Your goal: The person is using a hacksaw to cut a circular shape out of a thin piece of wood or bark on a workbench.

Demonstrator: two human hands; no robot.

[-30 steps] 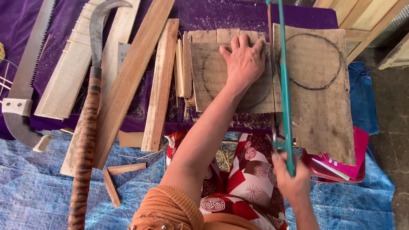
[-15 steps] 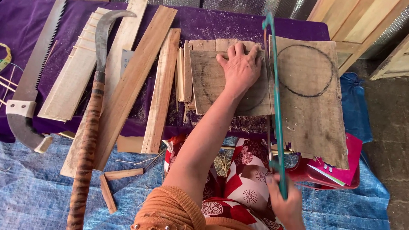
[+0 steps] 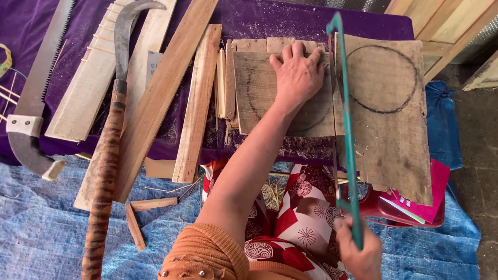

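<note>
Since the earlier frames the teal-framed saw (image 3: 345, 125) has slid nearer along its cut, and the right hand (image 3: 360, 252) gripping it has dropped toward the near edge of the view. That right hand is closed tight around the near end of the saw frame, fingers wrapped round it. The saw runs near to far, standing in the gap between two parts of a weathered wooden board (image 3: 392, 118) lying on the table (image 3: 256, 18), which is covered in purple cloth dusted with sawdust. A dark circle is drawn on the board's right part, and another, partly hidden, on the left part.

Spread flat, the left hand (image 3: 296, 75) presses palm-down on the left part of the board, just left of the saw, holding nothing, fingers pointing far. Its bare forearm runs back to an orange knitted sleeve (image 3: 201, 260).

Left of the board lie several long wooden planks (image 3: 198, 103), angled near to far. Further left rests a curved sickle-like blade with a striped handle (image 3: 104, 189), and at the left edge a long toothed hand saw (image 3: 35, 103). A red plastic stool (image 3: 417, 203) shows below the board's near right corner. Blue tarpaulin (image 3: 31, 236) covers the floor, with two short wood offcuts (image 3: 144, 212) lying on it near the planks.
</note>
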